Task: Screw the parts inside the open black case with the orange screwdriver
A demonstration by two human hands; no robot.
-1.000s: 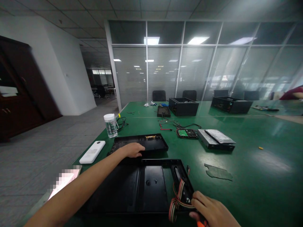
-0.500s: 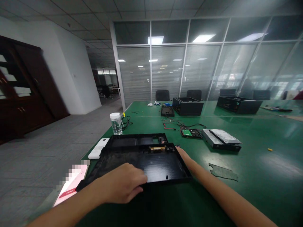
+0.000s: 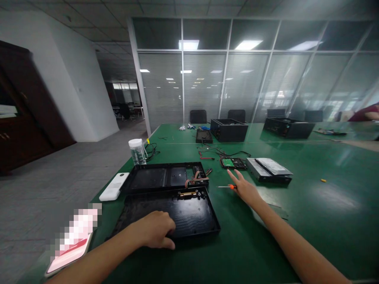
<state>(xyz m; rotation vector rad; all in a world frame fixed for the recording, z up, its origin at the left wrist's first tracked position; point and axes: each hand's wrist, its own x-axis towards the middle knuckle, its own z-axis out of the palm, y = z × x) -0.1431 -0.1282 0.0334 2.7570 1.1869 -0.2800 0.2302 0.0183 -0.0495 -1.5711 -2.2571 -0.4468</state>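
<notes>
Near the table front lies a shallow black plastic cover, inner side up, with a brass-coloured strip by its far edge. My left hand grips its near edge, fingers curled over the rim and thumb below. Beyond it rests a matching black casing, with multicoloured ribbon wires at its right end. To the right, my right hand has two fingers stretched forward. A screwdriver with an orange handle pokes out leftward from its thumb side, apparently held there.
A white phone-like device, a clear bottle and a pink-screened phone line the left edge. Ahead are a green circuit board, a metal drive unit, cables and two black computer cases. A person's arm shows far right.
The cover has come down toward me and left, uncovering the casing's wires. My right hand has left its far side and moved right; the screwdriver now shows.
</notes>
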